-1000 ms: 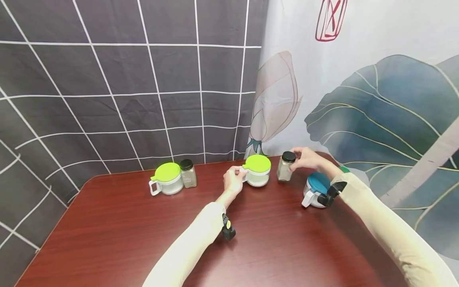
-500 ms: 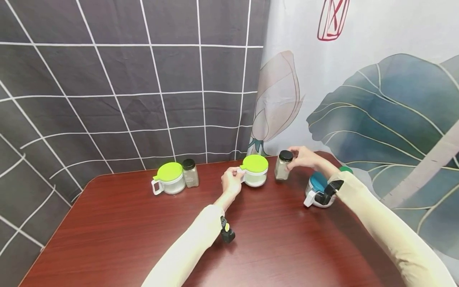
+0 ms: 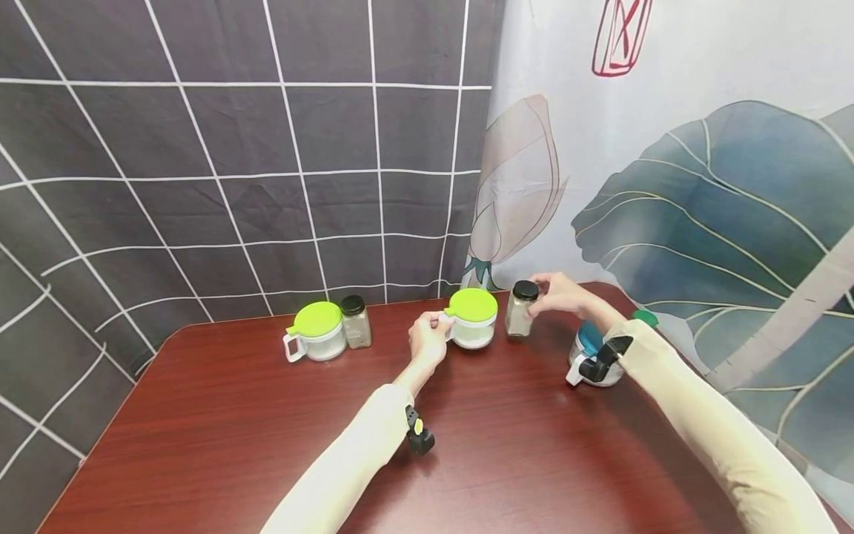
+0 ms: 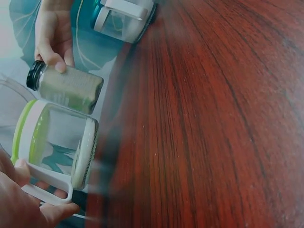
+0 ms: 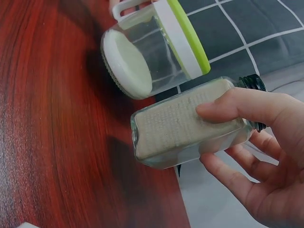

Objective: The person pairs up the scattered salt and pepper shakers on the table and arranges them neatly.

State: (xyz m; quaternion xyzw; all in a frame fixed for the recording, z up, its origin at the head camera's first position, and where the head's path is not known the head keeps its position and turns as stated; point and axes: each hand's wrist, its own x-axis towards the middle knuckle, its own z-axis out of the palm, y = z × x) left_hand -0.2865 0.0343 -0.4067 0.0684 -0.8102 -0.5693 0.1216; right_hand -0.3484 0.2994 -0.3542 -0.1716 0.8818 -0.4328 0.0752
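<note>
My left hand (image 3: 428,341) grips the white handle of a clear seasoning jar (image 4: 64,137) with a lime-green lid. Its base holds some white contents, seen in the right wrist view. Just right of it, my right hand (image 3: 560,294) holds a square glass spice bottle (image 5: 185,123) with a black cap, thumb on one face and fingers on another. The bottle is filled with pale beige powder and stands close beside the green-lidded jar, a narrow gap between them in the head view. Whether the bottle's base touches the table is hard to tell.
Another green-lidded jar (image 3: 320,334) and a black-capped spice bottle (image 3: 356,325) stand side by side on the left of the reddish wooden table (image 3: 267,430). A blue-lidded jar (image 3: 590,341) sits under my right wrist, partly hidden; a green lid (image 3: 645,317) shows behind my sleeve.
My right hand has carried the spice bottle left, nearer to the green-lidded jar. My left hand and its jar have shifted slightly left. The pair at the left stays put.
</note>
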